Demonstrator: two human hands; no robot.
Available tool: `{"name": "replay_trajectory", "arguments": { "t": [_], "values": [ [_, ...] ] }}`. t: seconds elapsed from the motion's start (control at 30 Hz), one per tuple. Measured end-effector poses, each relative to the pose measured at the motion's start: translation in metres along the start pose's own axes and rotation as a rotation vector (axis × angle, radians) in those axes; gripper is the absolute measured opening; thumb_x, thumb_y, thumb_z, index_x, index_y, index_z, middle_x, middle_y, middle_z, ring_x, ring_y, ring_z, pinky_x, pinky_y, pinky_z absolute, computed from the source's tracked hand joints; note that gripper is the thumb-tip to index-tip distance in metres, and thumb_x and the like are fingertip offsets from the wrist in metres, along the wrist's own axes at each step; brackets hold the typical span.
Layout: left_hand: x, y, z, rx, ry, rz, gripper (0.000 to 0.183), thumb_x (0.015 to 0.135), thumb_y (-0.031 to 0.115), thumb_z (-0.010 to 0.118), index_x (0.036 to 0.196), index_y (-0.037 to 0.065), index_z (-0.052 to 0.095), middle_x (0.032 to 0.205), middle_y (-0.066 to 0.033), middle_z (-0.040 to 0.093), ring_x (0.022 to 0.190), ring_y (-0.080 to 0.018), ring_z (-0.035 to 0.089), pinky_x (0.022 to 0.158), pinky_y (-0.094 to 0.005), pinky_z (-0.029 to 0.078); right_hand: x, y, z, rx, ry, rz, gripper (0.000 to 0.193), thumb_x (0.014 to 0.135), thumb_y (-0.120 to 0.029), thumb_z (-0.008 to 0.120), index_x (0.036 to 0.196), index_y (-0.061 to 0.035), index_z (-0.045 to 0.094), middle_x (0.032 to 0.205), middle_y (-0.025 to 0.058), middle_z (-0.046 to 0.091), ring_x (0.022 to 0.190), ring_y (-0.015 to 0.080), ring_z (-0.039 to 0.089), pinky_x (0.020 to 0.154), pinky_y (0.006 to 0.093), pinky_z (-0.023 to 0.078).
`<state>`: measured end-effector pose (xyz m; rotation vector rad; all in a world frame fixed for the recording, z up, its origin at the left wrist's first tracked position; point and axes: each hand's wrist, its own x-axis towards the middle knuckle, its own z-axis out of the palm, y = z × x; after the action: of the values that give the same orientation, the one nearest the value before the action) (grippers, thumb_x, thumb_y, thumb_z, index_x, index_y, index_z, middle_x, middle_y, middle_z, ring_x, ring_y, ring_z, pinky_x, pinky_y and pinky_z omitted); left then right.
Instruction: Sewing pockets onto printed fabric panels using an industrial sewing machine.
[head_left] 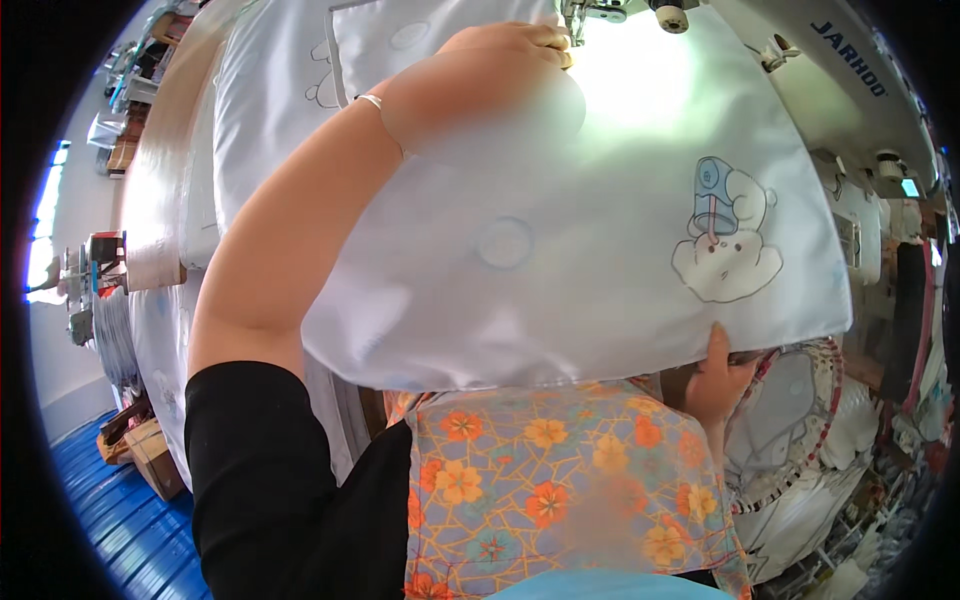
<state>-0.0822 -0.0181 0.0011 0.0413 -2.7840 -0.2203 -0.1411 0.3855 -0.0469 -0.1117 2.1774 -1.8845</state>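
A large white, shiny cloth (420,290) printed with cartoon animals spreads over the sewing machine's bed and hangs to my lap. At the top, my left hand (500,75) lies on it, fingertips bent and pressed together at the cloth beside the metal presser foot (572,25). A white patch with a dark edge, like a pocket (440,28), lies partly under that hand. My right hand (715,380) grips the cloth's near edge at the lower right, thumb on top and the other fingers mostly hidden. A printed white bear with a blue cup (728,235) shows just above the thumb.
The machine's white arm (840,70) stands at the upper right, and its lamp brightens the cloth. On the left are a pale tabletop (165,150) and a cardboard box (155,455) on blue flooring (130,540). More white cloth (790,400) is heaped at the lower right.
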Motion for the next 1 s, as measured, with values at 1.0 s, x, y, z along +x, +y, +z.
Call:
{"name": "replay_trajectory", "arguments": {
  "t": [1.0],
  "values": [
    [0.0, 0.013, -0.003, 0.134, -0.06, -0.029, 0.029, 0.095, 0.026, 0.05, 0.113, 0.007, 0.063, 0.126, -0.0046, 0.059, 0.114, -0.0214, 0.057, 0.089, -0.0374, 0.051, -0.009, 0.062, 0.021, -0.067, -0.465, -0.142, 0.014, 0.088, -0.007, 0.065, 0.101, -0.0057, 0.059, 0.084, 0.0001, 0.056, 0.072, 0.0041, 0.049, 0.064, 0.0186, 0.039]
  ]
}}
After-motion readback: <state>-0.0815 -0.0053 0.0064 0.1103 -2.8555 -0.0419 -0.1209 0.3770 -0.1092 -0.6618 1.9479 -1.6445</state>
